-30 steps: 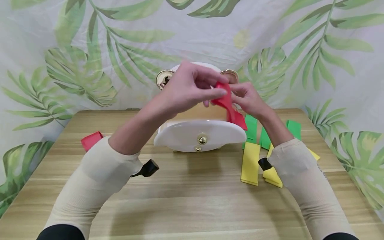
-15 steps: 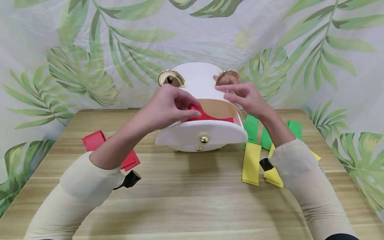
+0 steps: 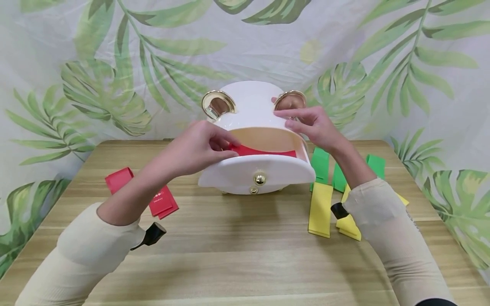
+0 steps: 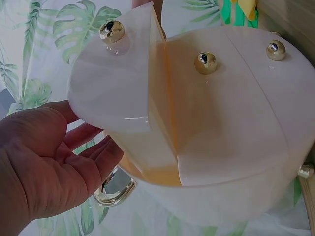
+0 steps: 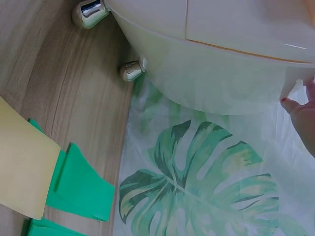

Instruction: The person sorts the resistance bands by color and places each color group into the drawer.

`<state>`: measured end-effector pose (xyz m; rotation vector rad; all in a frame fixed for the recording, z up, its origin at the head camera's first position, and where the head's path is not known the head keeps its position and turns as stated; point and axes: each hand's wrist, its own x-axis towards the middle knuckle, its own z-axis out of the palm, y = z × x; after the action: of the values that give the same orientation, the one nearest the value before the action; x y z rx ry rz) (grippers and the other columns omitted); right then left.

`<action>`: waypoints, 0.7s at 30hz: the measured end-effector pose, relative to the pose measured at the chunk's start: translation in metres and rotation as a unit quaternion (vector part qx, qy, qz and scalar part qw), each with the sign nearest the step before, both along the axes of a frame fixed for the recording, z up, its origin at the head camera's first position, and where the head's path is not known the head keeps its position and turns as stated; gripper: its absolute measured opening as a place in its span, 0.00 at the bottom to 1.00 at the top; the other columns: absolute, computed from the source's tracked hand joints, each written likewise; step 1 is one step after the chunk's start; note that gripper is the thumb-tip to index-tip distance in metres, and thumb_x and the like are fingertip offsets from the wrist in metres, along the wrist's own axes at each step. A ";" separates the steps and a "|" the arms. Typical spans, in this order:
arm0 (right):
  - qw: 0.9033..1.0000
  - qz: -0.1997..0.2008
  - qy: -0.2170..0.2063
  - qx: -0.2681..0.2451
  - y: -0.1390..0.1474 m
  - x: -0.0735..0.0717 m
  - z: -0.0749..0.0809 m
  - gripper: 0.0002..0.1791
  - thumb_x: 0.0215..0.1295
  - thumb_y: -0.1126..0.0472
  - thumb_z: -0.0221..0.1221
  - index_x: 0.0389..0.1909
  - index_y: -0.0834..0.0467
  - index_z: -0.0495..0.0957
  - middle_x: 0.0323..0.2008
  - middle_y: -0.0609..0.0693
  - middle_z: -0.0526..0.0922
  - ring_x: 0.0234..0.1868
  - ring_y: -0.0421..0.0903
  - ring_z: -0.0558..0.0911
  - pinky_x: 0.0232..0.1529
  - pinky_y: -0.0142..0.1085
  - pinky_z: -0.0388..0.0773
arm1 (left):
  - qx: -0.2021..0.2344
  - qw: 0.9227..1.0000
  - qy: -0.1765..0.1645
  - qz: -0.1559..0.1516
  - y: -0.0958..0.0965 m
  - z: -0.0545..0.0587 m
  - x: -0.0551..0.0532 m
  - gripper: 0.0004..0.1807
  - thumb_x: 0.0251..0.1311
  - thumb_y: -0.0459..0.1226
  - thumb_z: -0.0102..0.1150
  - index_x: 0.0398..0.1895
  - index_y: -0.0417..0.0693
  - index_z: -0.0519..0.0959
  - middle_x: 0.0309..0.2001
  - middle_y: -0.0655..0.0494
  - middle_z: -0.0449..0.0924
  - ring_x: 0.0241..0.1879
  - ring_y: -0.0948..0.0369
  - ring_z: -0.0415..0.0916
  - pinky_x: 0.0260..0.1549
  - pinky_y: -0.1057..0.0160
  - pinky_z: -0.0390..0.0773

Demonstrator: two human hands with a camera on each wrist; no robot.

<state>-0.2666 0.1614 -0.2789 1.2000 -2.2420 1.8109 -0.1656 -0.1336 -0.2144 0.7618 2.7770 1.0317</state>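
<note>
A glossy white rounded drawer box (image 3: 252,102) with gold ear-shaped parts stands at the table's middle back, its upper drawer (image 3: 229,171) pulled out. Within the drawer lies a red resistance band (image 3: 264,151), its near side hidden by the drawer front. My left hand (image 3: 197,146) pinches the band's left end at the drawer's left corner; in the left wrist view its fingers reach behind the drawer front and hide the grip. My right hand (image 3: 315,125) rests on the box's right side by the gold ear (image 3: 291,101), index finger fairly straight, one fingertip showing behind the ear.
Red folded bands (image 3: 162,203) lie on the table at left, one printed with white lettering. Green bands (image 3: 320,163) and yellow bands (image 3: 320,210) lie on the right, partly under the right forearm. A leaf-patterned cloth hangs behind the wooden table (image 3: 245,263).
My left hand has carried the red band from near the right hand down into the drawer, moving left and lower. The right hand has left the band and now rests on the box.
</note>
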 end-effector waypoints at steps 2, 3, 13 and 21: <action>1.000 0.001 -0.001 -0.003 0.000 0.000 -0.001 0.17 0.68 0.75 0.58 0.56 0.69 0.83 0.50 0.41 0.88 0.60 0.46 0.76 0.50 0.34 0.77 | -0.009 1.000 0.003 -0.001 -0.001 0.000 0.001 0.09 0.63 0.31 0.70 0.46 0.41 0.90 0.33 0.52 0.88 0.32 0.58 0.83 0.37 0.60 0.80; 1.000 0.001 -0.001 -0.004 0.001 0.000 -0.001 0.17 0.68 0.74 0.58 0.56 0.67 0.84 0.50 0.41 0.88 0.59 0.46 0.76 0.49 0.34 0.77 | -0.012 1.000 0.004 -0.001 -0.002 0.000 0.001 0.10 0.63 0.32 0.70 0.47 0.41 0.90 0.34 0.52 0.88 0.32 0.58 0.84 0.37 0.60 0.81; 1.000 0.004 0.000 -0.008 0.000 0.000 -0.001 0.17 0.68 0.75 0.58 0.56 0.73 0.80 0.49 0.40 0.89 0.60 0.44 0.76 0.56 0.35 0.74 | -0.013 0.999 0.044 0.023 -0.017 0.007 0.010 0.12 0.65 0.35 0.70 0.49 0.38 0.89 0.36 0.49 0.90 0.31 0.57 0.87 0.35 0.63 0.84; 1.000 0.008 0.002 -0.011 0.001 -0.003 -0.003 0.17 0.69 0.73 0.59 0.56 0.68 0.83 0.52 0.41 0.88 0.59 0.45 0.75 0.54 0.35 0.73 | 0.086 0.983 0.122 0.109 -0.050 0.001 0.001 0.14 0.65 0.34 0.69 0.52 0.38 0.86 0.39 0.42 0.87 0.26 0.67 0.82 0.26 0.74 0.78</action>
<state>-0.2692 0.1622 -0.2823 1.2197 -2.2116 1.8318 -0.1645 -0.1833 -0.2130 0.6502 3.0661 1.3128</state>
